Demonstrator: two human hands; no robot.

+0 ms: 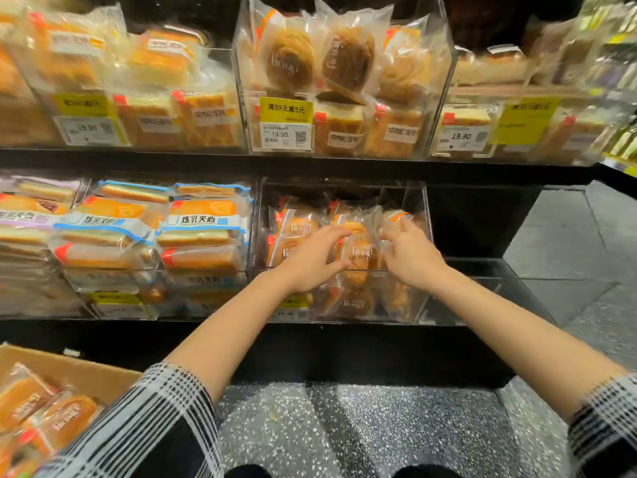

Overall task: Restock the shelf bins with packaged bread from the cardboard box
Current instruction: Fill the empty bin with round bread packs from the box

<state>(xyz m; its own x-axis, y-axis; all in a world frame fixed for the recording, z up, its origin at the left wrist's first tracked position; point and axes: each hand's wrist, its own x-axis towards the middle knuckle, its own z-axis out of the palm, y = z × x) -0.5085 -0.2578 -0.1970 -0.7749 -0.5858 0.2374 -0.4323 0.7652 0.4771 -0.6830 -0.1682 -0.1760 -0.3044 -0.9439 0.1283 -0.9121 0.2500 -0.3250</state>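
A round golden bread in a clear plastic wrapper (358, 248) sits up near the top of the pile inside the clear plastic bin on the lower shelf (418, 215). Both hands are in this bin. The left hand (315, 258) has its fingers bent around the left side of the wrapped bread, with fingertips touching the top of it. The right hand (412, 255) is just beside it on the right, and its fingers pinch the crinkly wrapper of another small wrapped bread (396, 217) at the back of the bin. More of the same wrapped breads lie below and behind the hands. The brown cardboard box (69, 370) is down on the floor at the left, and it has orange wrapped breads (44, 405) in it. To the left of the bin are blue and white packs of sliced cake (203, 222). On the shelf above stand brown swirly breads in clear bags (293, 60), with a yellow price sign (286, 110) in front.
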